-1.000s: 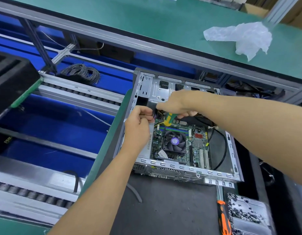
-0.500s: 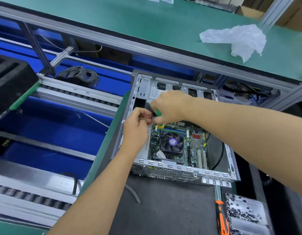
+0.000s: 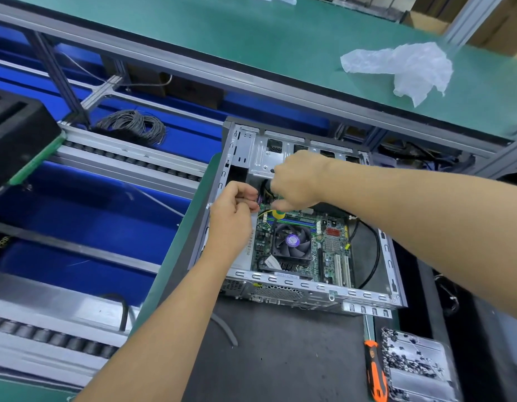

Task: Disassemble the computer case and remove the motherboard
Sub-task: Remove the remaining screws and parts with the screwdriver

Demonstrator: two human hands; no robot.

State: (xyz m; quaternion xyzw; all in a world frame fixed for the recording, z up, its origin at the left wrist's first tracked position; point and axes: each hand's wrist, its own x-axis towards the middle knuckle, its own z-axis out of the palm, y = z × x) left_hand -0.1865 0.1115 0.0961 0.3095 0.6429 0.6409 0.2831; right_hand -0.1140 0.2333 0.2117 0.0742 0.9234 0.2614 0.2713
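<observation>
A green motherboard (image 3: 303,242) with a black cooling fan (image 3: 292,240) sits inside an open grey metal computer case (image 3: 315,288) on a dark mat (image 3: 280,358). The right hand (image 3: 297,179) grips a green-and-yellow-handled tool (image 3: 279,213); the left hand (image 3: 232,213) pinches cables (image 3: 261,198) at the board's far corner. An orange-handled screwdriver (image 3: 374,372) lies nearby.

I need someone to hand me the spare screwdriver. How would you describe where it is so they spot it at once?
Start at the open computer case on the dark mat. Just beyond its near right corner lies the screwdriver, left of a tray of small screws. Its orange-and-black handle stands out.
</observation>
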